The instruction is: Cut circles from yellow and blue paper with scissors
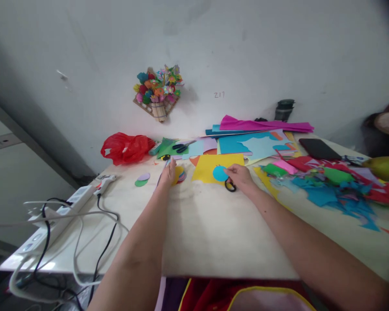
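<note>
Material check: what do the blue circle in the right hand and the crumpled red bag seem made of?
Blue circle: probably paper or thin craft foam, matte; it looks flat, evenly coloured and clean-edged.
Red bag: likely thin plastic film, slightly shiny; it's crinkled and somewhat see-through.

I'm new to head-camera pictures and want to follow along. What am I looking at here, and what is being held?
There is no machine: these are a person's own bare hands. The single picture comes from a camera worn on their head, looking forward and down. The right hand holds a blue circle in front of a yellow sheet. The left hand is beside a small pile of coloured circles; whether it grips anything is unclear. Also on the table are a red bag, scissors, bright scraps at the right and a power strip at the left.
</note>
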Motion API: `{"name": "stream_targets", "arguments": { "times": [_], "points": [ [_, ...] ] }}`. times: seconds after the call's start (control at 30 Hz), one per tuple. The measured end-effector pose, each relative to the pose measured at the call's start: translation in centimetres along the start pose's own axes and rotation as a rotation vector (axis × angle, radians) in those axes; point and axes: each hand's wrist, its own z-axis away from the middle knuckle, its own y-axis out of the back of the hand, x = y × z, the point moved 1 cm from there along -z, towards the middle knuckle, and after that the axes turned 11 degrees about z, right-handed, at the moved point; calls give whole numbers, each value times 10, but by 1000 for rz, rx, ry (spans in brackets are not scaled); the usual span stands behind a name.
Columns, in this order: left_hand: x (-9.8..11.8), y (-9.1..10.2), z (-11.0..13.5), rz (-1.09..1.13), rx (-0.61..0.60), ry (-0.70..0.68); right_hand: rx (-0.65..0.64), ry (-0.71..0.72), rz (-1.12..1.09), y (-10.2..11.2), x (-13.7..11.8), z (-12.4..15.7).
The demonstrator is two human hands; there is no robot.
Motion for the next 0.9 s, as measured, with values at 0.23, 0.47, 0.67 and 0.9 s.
{"name": "stream_targets", "arguments": {
  "times": [0.23, 0.47, 0.67, 0.9],
  "points": [
    [2, 24, 7, -144, -247, -79, -29, 28, 42, -1, -4, 1],
    [-11, 16, 18, -401, -346, -220, -14, 54, 44, -2, -2, 1],
    [-24, 8, 5, -260, -240, -233, -13, 95, 20, -2, 5, -2],
    [-18, 4, -8, -159, -147, -195, -21, 59, -16, -3, 3, -1]
  ]
}}
